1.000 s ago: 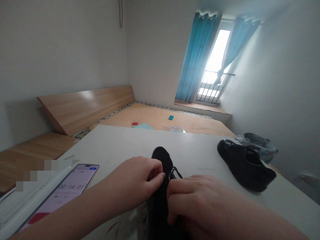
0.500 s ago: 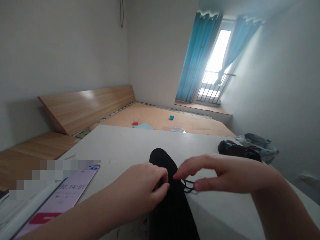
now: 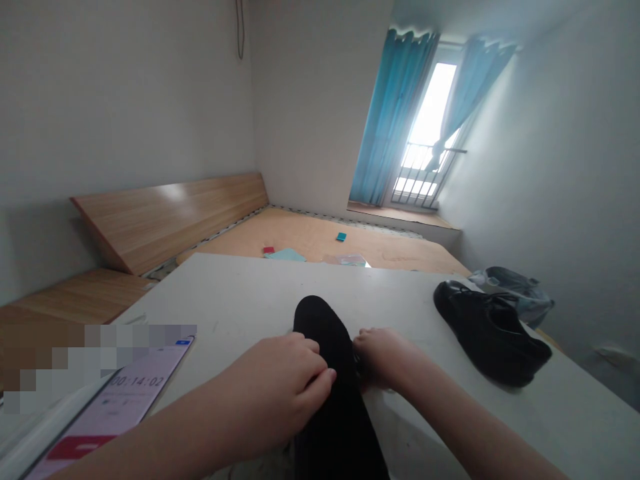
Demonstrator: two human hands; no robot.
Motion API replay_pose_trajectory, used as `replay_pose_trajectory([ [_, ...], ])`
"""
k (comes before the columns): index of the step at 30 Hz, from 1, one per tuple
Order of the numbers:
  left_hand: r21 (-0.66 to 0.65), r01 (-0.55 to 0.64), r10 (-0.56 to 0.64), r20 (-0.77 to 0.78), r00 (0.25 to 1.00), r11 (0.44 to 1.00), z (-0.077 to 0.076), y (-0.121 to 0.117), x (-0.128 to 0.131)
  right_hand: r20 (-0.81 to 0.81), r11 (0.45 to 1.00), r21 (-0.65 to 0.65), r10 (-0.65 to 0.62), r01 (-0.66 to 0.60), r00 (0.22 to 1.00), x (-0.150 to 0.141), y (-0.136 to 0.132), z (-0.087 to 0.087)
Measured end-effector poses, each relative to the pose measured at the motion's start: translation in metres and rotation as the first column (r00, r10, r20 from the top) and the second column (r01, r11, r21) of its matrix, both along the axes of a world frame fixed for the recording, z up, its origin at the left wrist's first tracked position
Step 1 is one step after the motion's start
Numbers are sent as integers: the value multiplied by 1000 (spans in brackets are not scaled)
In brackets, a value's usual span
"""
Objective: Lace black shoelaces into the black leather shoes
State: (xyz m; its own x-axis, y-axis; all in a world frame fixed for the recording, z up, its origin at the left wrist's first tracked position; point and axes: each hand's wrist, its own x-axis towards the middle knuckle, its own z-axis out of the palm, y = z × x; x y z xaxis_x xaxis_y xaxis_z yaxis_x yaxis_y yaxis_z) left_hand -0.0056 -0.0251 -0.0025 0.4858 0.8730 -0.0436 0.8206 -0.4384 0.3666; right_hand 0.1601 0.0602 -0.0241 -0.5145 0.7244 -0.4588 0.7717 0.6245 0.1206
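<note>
Left hand [image 3: 295,387] curled narrow, holding the near black shoe [image 3: 333,380] mid-table [image 3: 240,287], toe away from me. Right hand [image 3: 383,357] at its right edge, fingertips hidden; I can't tell its grip. Black lace-up shoe [image 3: 493,333] at right.

Left hand [image 3: 295,383] curled against a black shoe [image 3: 333,373]; right hand [image 3: 383,357] at its opposite edge, fingertips partly hidden. Second shoe [image 3: 493,333] on the white bench [image 3: 240,287], right; lit phone [image 3: 125,400], left.
</note>
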Motion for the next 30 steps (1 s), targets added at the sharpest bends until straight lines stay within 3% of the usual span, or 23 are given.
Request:
replay_pose_trajectory([
  [7, 12, -65, 64, 95, 993, 998, 2, 4, -3, -158, 992, -117, 24, -43, 987, 4, 17, -4],
  [10, 8, -81, 79, 105, 991, 997, 3, 5, -4, -286, 981, -196, -40, -17, 958, 8, 35, -3],
  [13, -4, -83, 83, 111, 990, 997, 4, 4, -5, -459, 955, -297, -146, 3, 876, 21, 49, 10],
  [15, -14, -90, 91, 125, 988, 996, 6, 4, -6, -607, 942, -334, -214, -1, 765, 33, 50, 29],
  [18, -18, -142, 143, 158, 977, 990, 7, 5, -10, -803, 933, -358, -296, -21, 517, 48, 34, 63],
  [19, -16, -163, 163, 167, 972, 987, 7, 6, -11, -850, 929, -369, -326, -26, 414, 50, 25, 73],
  [21, -12, -195, 194, 173, 966, 981, 8, 8, -13, -890, 889, -453, -447, -67, 93, 48, 6, 89],
  [22, -10, -203, 202, 171, 964, 979, 8, 8, -14, -860, 853, -506, -510, -125, 6, 45, -4, 94],
  [23, -9, -210, 208, 162, 965, 978, 8, 9, -14, -816, 799, -564, -578, -205, -10, 40, -13, 97],
  [26, -34, -214, 216, 109, 970, 976, 8, 8, -14, -702, 603, -700, -680, -383, 212, 22, -30, 91],
  [27, -45, -209, 212, 92, 973, 977, 9, 7, -14, -691, 590, -718, -667, -369, 279, 17, -33, 86],
  [28, -55, -202, 206, 81, 975, 978, 10, 6, -14, -694, 612, -720, -640, -328, 330, 14, -34, 82],
  [30, -63, -188, 193, 84, 977, 980, 11, 4, -15, -713, 699, -679, -556, -223, 428, 11, -36, 76],
])
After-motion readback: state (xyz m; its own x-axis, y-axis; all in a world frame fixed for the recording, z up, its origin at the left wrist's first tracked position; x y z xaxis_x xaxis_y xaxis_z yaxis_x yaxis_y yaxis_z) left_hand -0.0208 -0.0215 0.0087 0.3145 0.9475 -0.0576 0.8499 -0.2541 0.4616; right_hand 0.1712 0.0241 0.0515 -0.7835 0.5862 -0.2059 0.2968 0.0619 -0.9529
